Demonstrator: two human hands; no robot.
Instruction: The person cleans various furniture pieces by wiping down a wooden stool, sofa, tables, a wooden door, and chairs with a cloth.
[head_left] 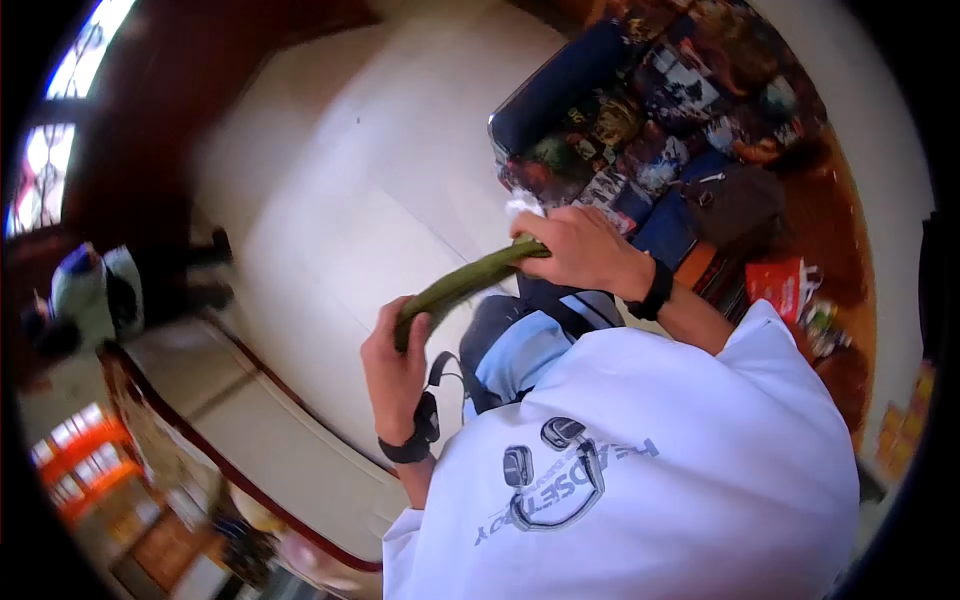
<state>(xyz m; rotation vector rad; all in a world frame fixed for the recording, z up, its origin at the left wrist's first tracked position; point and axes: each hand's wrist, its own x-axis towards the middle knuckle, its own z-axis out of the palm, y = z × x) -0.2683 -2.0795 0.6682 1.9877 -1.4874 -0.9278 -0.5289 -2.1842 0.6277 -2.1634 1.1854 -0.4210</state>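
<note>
A long, dark green folded strip (pixel 465 283), possibly cloth, is stretched between my two hands, bending slightly upward. Its lower left end is in my left hand (pixel 395 350), between thumb and fingers. The upper right end is gripped by my right hand (pixel 580 245), whose fingers wrap round it. A small white thing (pixel 522 203) shows just beside the right fingers; what it is cannot be made out. Below the strip, in front of my white shirt, is a light blue and grey item (pixel 525 345).
Patterned cushions or fabric (pixel 680 85) and a dark bag (pixel 740 205) lie at upper right, with a red bag (pixel 780 287) nearby. A wood-edged pale seat (pixel 280 430) is at lower left. Another person (pixel 110 290) is at far left. Pale floor (pixel 340 150) lies ahead.
</note>
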